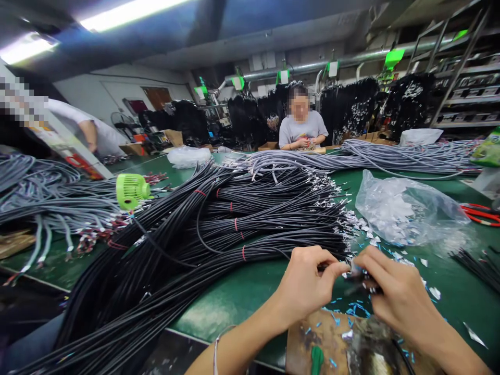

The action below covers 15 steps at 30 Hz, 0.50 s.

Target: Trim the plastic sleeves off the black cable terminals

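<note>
My left hand [312,276] is closed, thumb and forefinger pinched together at the cut ends of the black cables [289,234]. What it pinches is mostly hidden; a dark bit shows inside the curled fingers. Almost touching it, my right hand [396,286] is closed too, its fingertips around something dark and whitish that is smeared by motion. The black cables lie in several bundles tied with red bands, their ends showing white and silvery tips. Blue snippets [353,308] and scraps of silvery foil [434,293] are scattered under and around both hands.
A worn brown board [304,344] with a green-handled piece [316,359] lies at the front edge. A clear plastic bag [410,208] of scraps stands right. Grey cables [371,156] and a green fan [132,191] lie beyond. A co-worker [302,127] sits opposite; another person stands left.
</note>
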### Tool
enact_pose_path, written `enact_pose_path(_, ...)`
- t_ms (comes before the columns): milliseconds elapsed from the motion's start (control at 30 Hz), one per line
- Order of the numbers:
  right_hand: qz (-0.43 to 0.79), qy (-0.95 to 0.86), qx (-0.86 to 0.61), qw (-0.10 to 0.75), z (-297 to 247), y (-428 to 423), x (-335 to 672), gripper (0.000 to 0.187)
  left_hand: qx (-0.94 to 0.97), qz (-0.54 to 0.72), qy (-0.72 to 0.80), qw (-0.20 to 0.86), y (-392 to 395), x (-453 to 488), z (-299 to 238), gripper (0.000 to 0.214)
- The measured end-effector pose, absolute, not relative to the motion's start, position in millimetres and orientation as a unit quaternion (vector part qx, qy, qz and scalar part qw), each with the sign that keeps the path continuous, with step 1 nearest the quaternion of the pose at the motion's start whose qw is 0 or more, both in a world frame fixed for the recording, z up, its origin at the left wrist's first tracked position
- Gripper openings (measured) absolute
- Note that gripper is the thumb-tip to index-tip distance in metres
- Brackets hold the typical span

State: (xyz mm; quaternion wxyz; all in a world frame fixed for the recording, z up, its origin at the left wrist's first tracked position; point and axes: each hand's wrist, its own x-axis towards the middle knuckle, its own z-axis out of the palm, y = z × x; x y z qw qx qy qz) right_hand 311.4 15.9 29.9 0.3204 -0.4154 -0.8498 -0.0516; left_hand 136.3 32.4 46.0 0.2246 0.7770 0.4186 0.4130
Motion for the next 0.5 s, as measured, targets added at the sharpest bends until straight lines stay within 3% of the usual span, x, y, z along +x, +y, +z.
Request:
enact_pose_path(100, -0.096, -0.805, -0.482, 0.332, 26, 21, 315, 0.034, 0.769, 0.428, 0.42, 0.22, 32, 141, 40, 0.004)
enact_pose_path(200, -0.155, -0.752, -0.534, 0.353, 29, 26, 326, 0.026, 0.763, 0.455, 0.41, 0.207, 31, 142, 38, 0.005)
enact_pose_path(300, -0.24, -0.615, -0.599, 0.454, 39, 27, 334, 0.006, 0.744, 0.492, 0.402, 0.208, 30, 140, 39, 0.009)
enact_pose_path(367, -0.142, -0.639, -0.565, 0.502, 45, 25, 332, 0.014, 0.733, 0.509, 0.398, 0.211, 30, 139, 40, 0.012)
enact_pose_path(500, 0.129, -0.709, -0.519, 0.46, 50, 19, 316, 0.024, 0.733, 0.524, 0.382, 0.205, 29, 139, 39, 0.01)
